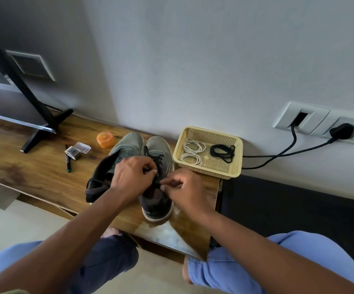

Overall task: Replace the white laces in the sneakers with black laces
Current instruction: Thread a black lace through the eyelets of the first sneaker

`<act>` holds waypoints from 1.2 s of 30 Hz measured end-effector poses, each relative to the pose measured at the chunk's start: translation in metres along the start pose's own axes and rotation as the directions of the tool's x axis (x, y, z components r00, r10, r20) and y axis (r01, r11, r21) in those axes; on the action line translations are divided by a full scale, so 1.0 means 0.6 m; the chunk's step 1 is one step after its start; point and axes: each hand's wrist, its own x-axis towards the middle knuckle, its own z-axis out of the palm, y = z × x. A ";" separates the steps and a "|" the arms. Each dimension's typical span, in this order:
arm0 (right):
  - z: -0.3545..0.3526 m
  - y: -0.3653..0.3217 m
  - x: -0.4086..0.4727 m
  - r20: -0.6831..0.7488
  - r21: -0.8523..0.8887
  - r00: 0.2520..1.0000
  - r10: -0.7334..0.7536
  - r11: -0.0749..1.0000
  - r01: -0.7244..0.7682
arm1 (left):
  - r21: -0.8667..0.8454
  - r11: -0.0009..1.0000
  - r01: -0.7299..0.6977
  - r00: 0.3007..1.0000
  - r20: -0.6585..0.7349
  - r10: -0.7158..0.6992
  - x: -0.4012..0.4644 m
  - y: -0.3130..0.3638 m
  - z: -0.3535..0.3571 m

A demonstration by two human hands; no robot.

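- Two grey sneakers are sitting side by side on the wooden worktop (34, 166), toes pointing toward the far wall.
- The right sneaker (158, 181) is carrying a black lace (158, 158) threaded through its eyelets.
- The left sneaker (116, 158) is lying just beside it with its tongue area open; whether any lace is in it cannot be told, since the left hand is covering much of it.
- The left hand (132, 179) is curling its fingers over the upper eyelets of the right sneaker, pinching a strand of the black lace.
- The right hand (185, 192) is hovering at the right side of the same sneaker, thumb and forefinger pinching the lace near the top eyelets.
- A cream plastic basket (238, 153) is resting on the worktop to the right of the sneakers, near the wall.
- Inside the basket, two coiled white laces (193, 152) are lying on the left and a coiled black lace (222, 152) on the right.
- To the left of the sneakers, an orange round container (105, 140), a small clear plastic box (77, 150) and a pen (68, 162) are lying on the worktop.
- A black stand (44, 132) is standing at the far left.
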 end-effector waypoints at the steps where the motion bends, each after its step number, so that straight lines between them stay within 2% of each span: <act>1: 0.007 0.001 -0.007 0.008 -0.051 0.999 -0.048 0.998 0.048 | -0.010 1.000 0.020 1.000 -0.004 -0.020 0.001 -0.001 -0.005; 3: 0.019 0.000 -0.014 -0.020 -0.093 0.997 -0.073 0.993 0.070 | -0.014 0.999 0.052 0.999 -0.001 -0.052 0.002 0.000 -0.012; 7: 0.026 -0.003 -0.004 -0.098 0.019 0.988 0.115 0.993 -0.114 | 0.004 0.998 0.068 0.998 0.017 -0.068 0.002 0.007 -0.014; 10: 0.031 0.004 0.005 -0.081 0.068 0.983 0.164 0.985 -0.158 | -0.003 0.998 0.064 0.998 0.029 -0.064 0.001 0.013 -0.018; 11: 0.033 0.005 0.004 -0.084 0.062 0.985 0.150 0.987 -0.145 | -0.025 0.997 0.079 0.996 0.037 -0.078 0.001 0.014 -0.021; 13: 0.038 0.007 -0.001 -0.110 0.019 0.989 0.098 0.995 -0.096 | -0.186 0.962 0.200 0.978 0.104 -0.183 0.002 0.015 -0.028; 16: 0.046 0.007 -0.007 -0.162 -0.079 0.986 -0.030 0.997 0.017 | -0.411 0.814 0.411 0.909 0.257 -0.329 0.004 0.017 -0.040; 21: 0.059 0.013 -0.008 -0.217 -0.201 0.959 -0.183 0.970 0.140 | -0.485 0.703 0.520 0.852 0.352 -0.387 0.004 0.028 -0.049; 28: 0.057 0.025 -0.005 -0.184 -0.301 0.923 -0.339 0.913 0.275 | -0.429 0.759 0.489 0.868 0.327 -0.374 0.005 0.026 -0.050; 32: 0.052 0.029 -0.003 -0.142 -0.324 0.897 -0.420 0.876 0.358 | -0.406 0.760 0.508 0.851 0.370 -0.371 0.005 0.027 -0.048; 36: 0.051 0.031 0.003 -0.116 -0.332 0.901 -0.418 0.871 0.361 | -0.391 0.771 0.502 0.851 0.383 -0.360 0.004 0.025 -0.046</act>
